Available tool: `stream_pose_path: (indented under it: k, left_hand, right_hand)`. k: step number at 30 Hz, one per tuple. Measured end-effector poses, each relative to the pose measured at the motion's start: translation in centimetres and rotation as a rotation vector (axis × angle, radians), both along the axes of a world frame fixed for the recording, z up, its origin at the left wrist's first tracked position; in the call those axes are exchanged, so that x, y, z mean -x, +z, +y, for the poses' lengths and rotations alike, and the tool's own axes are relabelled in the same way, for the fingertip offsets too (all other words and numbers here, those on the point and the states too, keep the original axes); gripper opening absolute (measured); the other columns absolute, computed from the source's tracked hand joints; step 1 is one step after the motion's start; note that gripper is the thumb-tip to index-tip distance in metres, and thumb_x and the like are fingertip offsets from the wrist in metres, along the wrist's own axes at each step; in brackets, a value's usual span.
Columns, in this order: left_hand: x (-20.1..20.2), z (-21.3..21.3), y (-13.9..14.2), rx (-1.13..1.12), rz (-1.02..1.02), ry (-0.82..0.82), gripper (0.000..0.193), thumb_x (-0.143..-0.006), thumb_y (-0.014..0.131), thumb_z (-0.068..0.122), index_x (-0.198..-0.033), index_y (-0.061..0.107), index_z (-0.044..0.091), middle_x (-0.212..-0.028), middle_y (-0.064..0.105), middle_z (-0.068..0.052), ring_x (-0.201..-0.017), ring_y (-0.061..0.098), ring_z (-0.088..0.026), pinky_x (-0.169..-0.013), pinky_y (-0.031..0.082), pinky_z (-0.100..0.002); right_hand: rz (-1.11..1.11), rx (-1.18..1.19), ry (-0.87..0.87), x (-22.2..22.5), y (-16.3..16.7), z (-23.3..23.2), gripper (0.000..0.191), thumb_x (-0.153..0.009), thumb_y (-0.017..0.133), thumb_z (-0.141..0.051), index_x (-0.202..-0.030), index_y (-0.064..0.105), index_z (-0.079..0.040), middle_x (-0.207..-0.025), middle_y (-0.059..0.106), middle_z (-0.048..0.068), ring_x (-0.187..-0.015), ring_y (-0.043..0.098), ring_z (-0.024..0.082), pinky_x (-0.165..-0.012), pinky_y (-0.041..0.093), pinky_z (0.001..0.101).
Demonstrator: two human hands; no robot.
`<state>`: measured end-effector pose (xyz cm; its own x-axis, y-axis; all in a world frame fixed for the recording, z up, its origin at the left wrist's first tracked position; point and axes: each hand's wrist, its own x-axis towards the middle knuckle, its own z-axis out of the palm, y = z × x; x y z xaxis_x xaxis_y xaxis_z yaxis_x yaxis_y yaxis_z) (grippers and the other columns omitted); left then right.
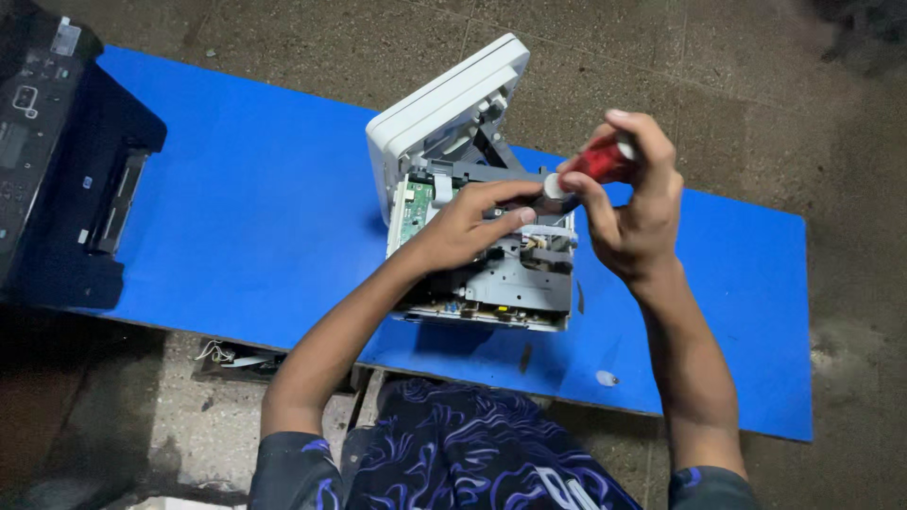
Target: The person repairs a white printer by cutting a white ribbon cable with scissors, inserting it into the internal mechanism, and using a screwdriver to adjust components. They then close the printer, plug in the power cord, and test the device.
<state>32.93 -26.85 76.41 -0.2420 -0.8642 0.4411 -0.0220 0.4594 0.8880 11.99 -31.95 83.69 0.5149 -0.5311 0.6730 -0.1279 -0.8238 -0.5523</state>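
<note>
Screwdriver [593,162] pinched in right hand [635,203], red handle at 1 o'clock — tip down into open printer [482,255] mid blue board [246,208]. Left hand [468,222] fingers pressed near tip. Risk — slip, jabbed fingers.

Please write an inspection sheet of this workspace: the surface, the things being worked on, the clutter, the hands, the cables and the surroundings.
Surface: blue board lying on a rough stone floor; small marks near its front edge.
Job's things: opened white printer with its lid tilted up, the metal frame and a green circuit board exposed; red-handled screwdriver pointing down into it.
Clutter: black printer on the board's left end.
Grippers: left hand rests on the opened printer's top, fingers by the screwdriver's shaft; right hand grips the red handle.
Cables: a small bundle of wires on the floor under the board's front edge.
Surroundings: the person's dark patterned clothing at the bottom; nothing else seen.
</note>
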Motion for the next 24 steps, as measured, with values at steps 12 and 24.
stream_pose_path:
  k: [12, 24]
  left_hand:
    - [-2.1, -4.5, -2.5, -0.195, 0.054, -0.094, 0.022, -0.105, 0.058, 0.011, -0.12, 0.069, -0.001, -0.109, 0.077, -0.009, -0.105, 0.073, -0.016, -0.097, 0.056, -0.032]
    - [-2.2, -5.1, -2.3, -0.163, 0.022, -0.115, 0.02, -0.102, 0.062, 0.011, -0.117, 0.068, -0.001, -0.106, 0.077, -0.01, -0.101, 0.073, -0.017, -0.091, 0.057, -0.032]
  right_hand:
    - [0.198, 0.075, -0.056, -2.9, 1.1, -3.0, 0.057, -0.098, 0.078, -0.002, -0.142, 0.042, -0.004, -0.107, 0.065, 0.017, -0.093, 0.074, 0.027, -0.078, 0.059, 0.0345]
    - [0.202, 0.051, -0.067, -2.4, 0.7, -3.1, 0.058, -0.097, 0.078, -0.004, -0.141, 0.041, -0.004, -0.107, 0.066, 0.018, -0.091, 0.074, 0.026, -0.079, 0.06, 0.0331]
